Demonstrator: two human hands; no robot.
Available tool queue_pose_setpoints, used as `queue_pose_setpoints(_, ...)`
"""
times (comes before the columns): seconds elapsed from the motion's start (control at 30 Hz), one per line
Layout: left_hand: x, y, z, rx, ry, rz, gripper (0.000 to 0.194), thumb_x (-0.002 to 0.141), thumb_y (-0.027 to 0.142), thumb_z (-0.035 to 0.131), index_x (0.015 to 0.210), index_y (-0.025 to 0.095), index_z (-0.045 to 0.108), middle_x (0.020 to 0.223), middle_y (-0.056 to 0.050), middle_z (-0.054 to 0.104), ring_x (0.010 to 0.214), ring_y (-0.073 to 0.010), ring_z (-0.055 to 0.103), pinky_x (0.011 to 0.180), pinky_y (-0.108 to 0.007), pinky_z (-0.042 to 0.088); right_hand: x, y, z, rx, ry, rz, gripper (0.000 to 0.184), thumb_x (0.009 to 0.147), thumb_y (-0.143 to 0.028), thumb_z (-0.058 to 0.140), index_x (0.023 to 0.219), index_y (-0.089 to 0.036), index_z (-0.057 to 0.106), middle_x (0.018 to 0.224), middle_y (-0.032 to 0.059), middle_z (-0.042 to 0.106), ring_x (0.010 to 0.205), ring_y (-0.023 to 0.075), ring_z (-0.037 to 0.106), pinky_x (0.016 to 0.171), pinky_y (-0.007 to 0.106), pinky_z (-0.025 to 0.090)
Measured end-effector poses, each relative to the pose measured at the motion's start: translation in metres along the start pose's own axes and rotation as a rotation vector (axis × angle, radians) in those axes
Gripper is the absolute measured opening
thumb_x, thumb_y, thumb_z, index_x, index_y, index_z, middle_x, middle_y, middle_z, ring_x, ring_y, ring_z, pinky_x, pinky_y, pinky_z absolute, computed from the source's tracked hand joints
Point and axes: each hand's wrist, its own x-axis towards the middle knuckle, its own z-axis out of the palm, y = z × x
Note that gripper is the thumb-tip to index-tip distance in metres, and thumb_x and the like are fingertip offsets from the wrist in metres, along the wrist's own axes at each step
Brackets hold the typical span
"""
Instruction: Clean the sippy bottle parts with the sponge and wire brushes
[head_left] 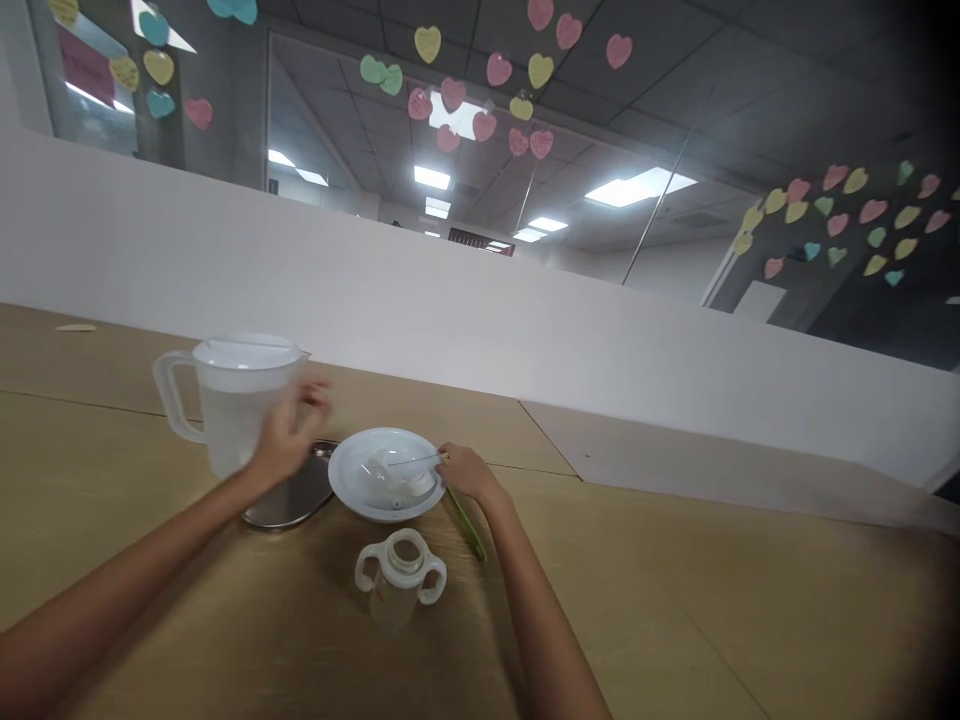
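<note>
Perhaps the bowl [386,437], lower centre, could tip if the right hand [471,473], pinching something thin at its rim, presses down, or the blurred, loosely curled left hand [283,438] knocks the lower-left jug [232,405].

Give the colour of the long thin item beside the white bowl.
The item is green, best in head view.

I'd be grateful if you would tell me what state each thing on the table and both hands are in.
Pitcher: upright, seemingly lidded
Bowl: upright, with things inside
Two-handled bottle: upright, uncapped
Metal tray: lying flat
Green strip: lying beside the bowl
Left hand: raised near the pitcher, blurred
Right hand: at the bowl's rim, apparently gripping a thin implement
</note>
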Motion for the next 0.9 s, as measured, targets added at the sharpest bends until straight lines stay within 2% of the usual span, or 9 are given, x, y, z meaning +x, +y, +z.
queue_pose_setpoints(0.03, -0.008, 0.007, 0.016, -0.004, -0.192, 0.041, 0.026, 0.083, 0.037, 0.053, 0.102, 0.020, 0.058, 0.089, -0.002, 0.065, 0.084, -0.0181, 0.061, 0.081, -0.030, 0.047, 0.000, -0.001, 0.000, 0.001, -0.003, -0.005, 0.035, 0.081, -0.017, 0.049, 0.114, -0.015, 0.059, 0.120, 0.0108, 0.063, 0.112, 0.0220, 0.056, 0.089, 0.029, 0.039)
queue_pose_setpoints(0.1, -0.023, 0.015, 0.045, 0.107, -0.689, 0.147, 0.034, 0.089, 0.041, 0.044, 0.115, 0.023, 0.057, 0.116, -0.006, 0.063, 0.108, -0.0211, 0.056, 0.095, -0.033, 0.041, -0.001, -0.002, 0.001, 0.006, -0.007, -0.015, 0.038, 0.081, -0.018, 0.051, 0.118, -0.019, 0.058, 0.122, 0.0083, 0.062, 0.113, 0.0214, 0.056, 0.090, 0.028, 0.039)
queue_pose_setpoints(0.17, -0.032, 0.017, 0.066, 0.227, -0.937, 0.186, 0.041, 0.092, 0.041, 0.038, 0.126, 0.022, 0.051, 0.124, -0.007, 0.061, 0.117, -0.0218, 0.052, 0.099, -0.035, 0.036, -0.001, -0.003, 0.003, 0.012, -0.001, -0.017, 0.040, 0.084, -0.024, 0.051, 0.123, -0.023, 0.055, 0.122, 0.0060, 0.063, 0.113, 0.0209, 0.056, 0.090, 0.029, 0.039)
queue_pose_setpoints(0.2, -0.034, 0.016, 0.073, 0.259, -0.983, 0.190, 0.042, 0.093, 0.040, 0.036, 0.128, 0.021, 0.050, 0.120, -0.007, 0.063, 0.115, -0.0214, 0.053, 0.098, -0.035, 0.036, -0.001, -0.004, 0.005, 0.016, 0.004, -0.014, 0.040, 0.086, -0.027, 0.049, 0.125, -0.024, 0.053, 0.122, 0.0055, 0.063, 0.112, 0.0207, 0.057, 0.090, 0.029, 0.039)
queue_pose_setpoints(0.3, -0.027, 0.013, 0.082, 0.318, -1.004, 0.176, 0.040, 0.095, 0.037, 0.030, 0.124, 0.020, 0.053, 0.096, -0.005, 0.072, 0.097, -0.0192, 0.063, 0.088, -0.032, 0.041, 0.001, -0.006, 0.009, 0.029, 0.012, 0.007, 0.040, 0.092, -0.036, 0.040, 0.127, -0.022, 0.051, 0.123, 0.0079, 0.062, 0.113, 0.0210, 0.056, 0.091, 0.031, 0.039)
queue_pose_setpoints(0.4, -0.017, 0.012, 0.085, 0.410, -1.014, 0.182, 0.038, 0.095, 0.030, 0.029, 0.103, 0.019, 0.064, 0.081, -0.006, 0.073, 0.082, -0.0201, 0.066, 0.077, -0.031, 0.044, 0.003, -0.008, 0.013, 0.039, 0.005, 0.039, 0.042, 0.094, -0.040, 0.035, 0.122, -0.018, 0.055, 0.123, 0.0128, 0.061, 0.114, 0.0240, 0.056, 0.091, 0.035, 0.039)
queue_pose_setpoints(0.63, -0.025, 0.011, 0.112, 0.658, -1.032, 0.243, 0.026, 0.081, 0.019, 0.048, 0.068, 0.012, 0.069, 0.075, -0.018, 0.071, 0.077, -0.0288, 0.066, 0.087, -0.048, 0.036, -0.001, -0.014, 0.006, 0.038, 0.049, 0.109, 0.044, 0.093, -0.041, 0.034, 0.126, -0.019, 0.051, 0.125, 0.0141, 0.059, 0.117, 0.0288, 0.053, 0.094, 0.046, 0.035)
queue_pose_setpoints(0.73, -0.027, 0.009, 0.118, 0.700, -1.012, 0.254, 0.027, 0.081, 0.021, 0.049, 0.067, 0.011, 0.069, 0.077, -0.019, 0.071, 0.081, -0.0305, 0.066, 0.088, -0.050, 0.034, -0.001, -0.015, 0.003, 0.045, 0.104, 0.121, 0.044, 0.094, -0.040, 0.033, 0.129, -0.019, 0.049, 0.128, 0.0122, 0.058, 0.118, 0.0265, 0.052, 0.097, 0.044, 0.033)
queue_pose_setpoints(0.9, -0.023, 0.008, 0.113, 0.716, -0.954, 0.260, 0.027, 0.083, 0.025, 0.048, 0.073, 0.012, 0.070, 0.082, -0.018, 0.071, 0.087, -0.0309, 0.064, 0.088, -0.048, 0.034, 0.001, -0.012, 0.004, 0.059, 0.148, 0.159, 0.041, 0.092, -0.037, 0.036, 0.123, -0.018, 0.055, 0.125, 0.0131, 0.060, 0.117, 0.0268, 0.053, 0.095, 0.043, 0.034)
